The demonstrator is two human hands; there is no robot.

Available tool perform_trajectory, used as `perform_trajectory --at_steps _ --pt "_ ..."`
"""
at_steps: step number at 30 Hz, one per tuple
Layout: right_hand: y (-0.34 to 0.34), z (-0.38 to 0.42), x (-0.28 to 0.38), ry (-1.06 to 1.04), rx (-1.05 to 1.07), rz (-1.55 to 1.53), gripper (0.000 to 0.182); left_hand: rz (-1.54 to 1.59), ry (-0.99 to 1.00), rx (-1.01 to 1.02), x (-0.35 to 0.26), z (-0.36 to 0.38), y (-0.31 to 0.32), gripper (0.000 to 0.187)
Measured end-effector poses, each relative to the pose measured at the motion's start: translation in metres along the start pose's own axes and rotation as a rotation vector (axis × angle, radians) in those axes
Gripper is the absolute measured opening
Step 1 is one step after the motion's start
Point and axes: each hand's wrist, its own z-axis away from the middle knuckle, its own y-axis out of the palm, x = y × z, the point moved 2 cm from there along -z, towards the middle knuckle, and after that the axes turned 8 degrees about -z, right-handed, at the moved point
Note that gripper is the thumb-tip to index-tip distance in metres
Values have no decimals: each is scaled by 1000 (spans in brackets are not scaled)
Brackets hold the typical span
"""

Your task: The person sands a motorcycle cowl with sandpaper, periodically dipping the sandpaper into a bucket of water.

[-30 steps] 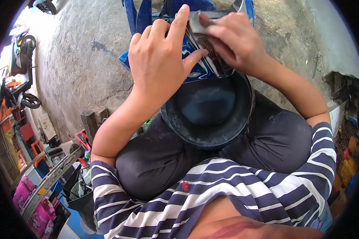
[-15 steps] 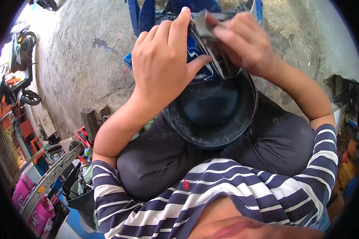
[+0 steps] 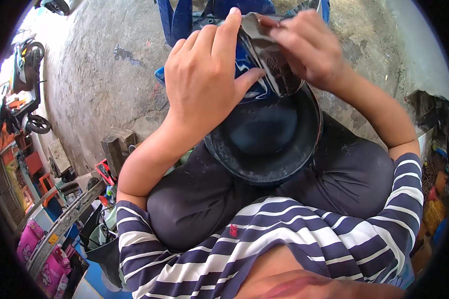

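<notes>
Head view looks down on a blue-and-white scooter body panel (image 3: pixel 254 74) propped on the rim of a black bucket (image 3: pixel 264 169) between the person's knees. Left hand (image 3: pixel 204 79) grips the panel, fingers curled over its upper edge, thumb pressed on its face. Right hand (image 3: pixel 309 47) pinches a folded piece of grey sandpaper (image 3: pixel 257 22) against the panel's top. Both hands hide much of the panel. Wooden blocks (image 3: pixel 117 147) sit on the concrete floor (image 3: pixel 95 84) at left; scooters (image 3: pixel 22 74) stand farther off.
</notes>
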Motion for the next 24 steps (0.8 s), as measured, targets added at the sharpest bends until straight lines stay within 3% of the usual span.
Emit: perform_trajectory --at_steps 12,24 --pt "4 15 10 -49 58 -41 36 20 -6 -30 1 0 3 93" --pt "-1 11 11 -11 -29 34 32 14 6 -8 -8 3 1 94"
